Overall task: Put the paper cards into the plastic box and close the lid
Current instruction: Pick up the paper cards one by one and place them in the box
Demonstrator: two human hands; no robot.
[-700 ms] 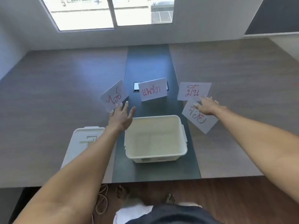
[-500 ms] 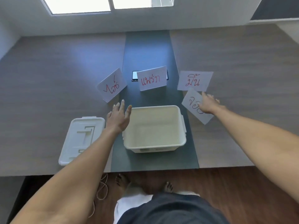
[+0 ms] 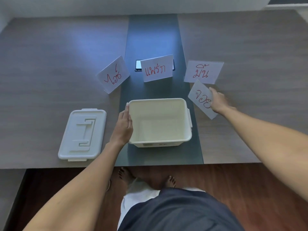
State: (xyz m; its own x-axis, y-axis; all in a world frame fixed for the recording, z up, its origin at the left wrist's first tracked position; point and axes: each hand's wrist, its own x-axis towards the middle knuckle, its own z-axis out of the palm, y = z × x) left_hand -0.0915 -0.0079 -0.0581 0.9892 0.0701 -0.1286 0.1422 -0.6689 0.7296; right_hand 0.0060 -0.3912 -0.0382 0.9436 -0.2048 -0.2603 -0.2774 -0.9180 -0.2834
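The left hand (image 3: 123,125), earlier hovering beyond the box (image 3: 160,122), now lies flat against its left wall, fingers together. The right hand (image 3: 218,101) now pinches the nearest card (image 3: 200,97), lifting it. The white plastic box holds nothing; its ribbed rectangular lid (image 3: 82,134) lies left. Three cards (image 3: 155,69) stay on the table (image 3: 50,64).

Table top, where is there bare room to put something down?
Bare: the wide stretch of table left of the leftmost card and beyond the lid; also the right side past the right hand. Crowded: around the box, where four cards and a phone cluster.
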